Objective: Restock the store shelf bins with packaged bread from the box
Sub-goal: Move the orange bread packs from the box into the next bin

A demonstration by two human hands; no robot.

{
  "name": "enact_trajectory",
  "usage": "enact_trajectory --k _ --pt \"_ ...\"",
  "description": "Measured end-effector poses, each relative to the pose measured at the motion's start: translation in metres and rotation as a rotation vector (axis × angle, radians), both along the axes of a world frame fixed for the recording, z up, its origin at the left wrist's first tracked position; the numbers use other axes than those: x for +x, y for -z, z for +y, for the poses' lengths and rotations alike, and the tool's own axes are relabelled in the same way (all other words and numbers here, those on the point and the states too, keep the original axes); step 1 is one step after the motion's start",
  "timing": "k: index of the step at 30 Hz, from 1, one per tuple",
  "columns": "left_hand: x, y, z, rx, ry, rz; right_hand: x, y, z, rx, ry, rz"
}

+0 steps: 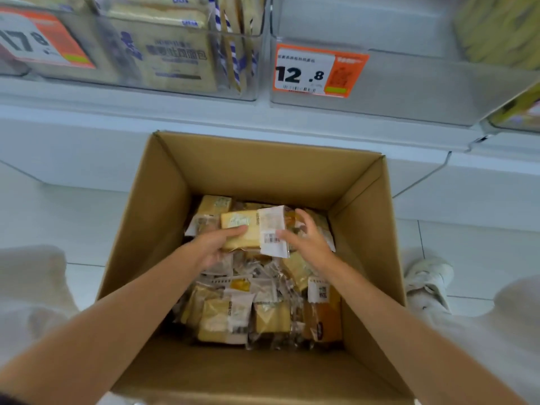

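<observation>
While both hands are down in the open brown cardboard box (263, 171), where's the bread? (K.)

One clear-wrapped packet of pale yellow bread (248, 229) is held just above the heap of loose wrapped packets (233, 314), toward the box's far wall. Left hand (217, 244) grips its near-left corner, thumb on top. Right hand (306, 241) pinches the white barcode-label end, thumb on the label, fingers curled behind. The hands are close together with the one packet between them. (R.)

Target? (K.)

Going by the task, probably the clear plastic shelf bin (409, 92) behind the orange-and-white price tag (318, 71) reading 12.8, above the box. Its front looks bare. The clear bin of blue-printed toast packs (163, 54) to its left is well filled. Can't confirm the tag matches this packet, the print is too small. (R.)

Risks? (K.)

- The film wrap looks slick, and the right hand has only the flat sealed end. The packet may swing or slip if the left hand lets go first.
- Squeezing harder to prevent that would likely dent the soft bread.
- The box's tall far wall stands between packet and shelf, so a low path could snag on it.
- The bin's front lip carries the tag. A packet that doesn't clear the lip could knock the tag.
- It could also go into the wrong bin. (R.)
</observation>
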State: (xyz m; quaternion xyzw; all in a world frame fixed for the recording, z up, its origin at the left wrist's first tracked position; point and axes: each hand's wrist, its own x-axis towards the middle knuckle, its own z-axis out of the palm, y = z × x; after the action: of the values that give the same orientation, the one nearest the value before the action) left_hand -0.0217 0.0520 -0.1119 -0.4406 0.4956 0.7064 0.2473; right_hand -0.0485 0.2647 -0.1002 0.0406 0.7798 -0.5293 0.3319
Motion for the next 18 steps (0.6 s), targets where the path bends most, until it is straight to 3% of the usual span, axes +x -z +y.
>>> enact_trajectory --k 2,4,8,10,14,18 --pt "0.008 -0.010 0.002 -0.018 0.026 0.072 0.002 -0.006 -0.002 -0.112 0.119 -0.046" --pt "0.009 -0.020 -0.001 -0.038 -0.005 0.063 0.006 -0.016 -0.008 -0.089 -0.020 0.099" --pt "-0.001 -0.042 -0.024 0.093 -0.010 -0.148 0.009 -0.034 -0.018 0.123 -0.481 0.387" --pt "0.003 -0.050 -0.038 0.188 0.059 -0.184 0.003 -0.042 -0.022 0.138 -0.400 0.522" --pt "0.017 -0.064 -0.043 0.183 0.447 0.003 -0.007 -0.049 -0.024 -0.014 -0.012 0.283" --pt "0.027 -0.068 -0.026 -0.018 0.371 0.210 -0.008 -0.039 -0.035 -0.122 0.189 -0.009"
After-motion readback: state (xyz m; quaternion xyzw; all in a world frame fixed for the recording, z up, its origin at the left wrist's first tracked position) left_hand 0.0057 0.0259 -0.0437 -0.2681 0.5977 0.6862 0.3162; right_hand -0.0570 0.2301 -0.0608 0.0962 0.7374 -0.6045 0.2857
